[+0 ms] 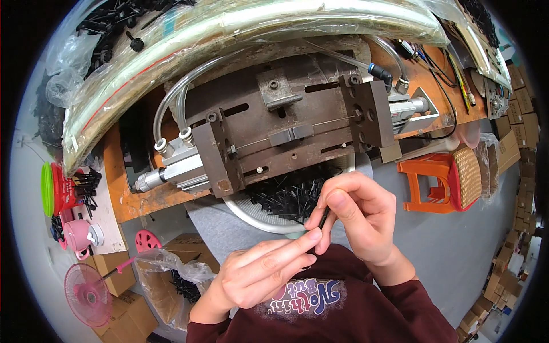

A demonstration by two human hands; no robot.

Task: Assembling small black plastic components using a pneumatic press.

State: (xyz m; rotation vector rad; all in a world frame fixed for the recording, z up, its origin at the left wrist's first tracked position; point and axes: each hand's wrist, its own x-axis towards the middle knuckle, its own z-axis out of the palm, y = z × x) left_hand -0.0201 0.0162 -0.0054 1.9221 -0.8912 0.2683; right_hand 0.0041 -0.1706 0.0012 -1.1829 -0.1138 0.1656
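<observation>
Close in front of my chest, both hands meet on a slim black rod-shaped part [324, 217]. My right hand [366, 220] pinches its upper end between thumb and fingertips. From the left, my left hand [260, 271] closes its fingers on the lower end, where a dark tip shows below the fingers. The rest of the part is covered by my fingers. Just beyond my hands, a pale round basket [257, 222] holds a heap of similar black parts [289, 197], partly under the machine's front edge.
A brown metal fixture [280, 154] with pneumatic cylinders and clear hoses [171, 103] stands on the wooden bench [137, 203]. An orange stool [426, 183] is to the right. Lower left are a pink fan [88, 292] and a plastic-lined carton [163, 280]. Boxes line the far right.
</observation>
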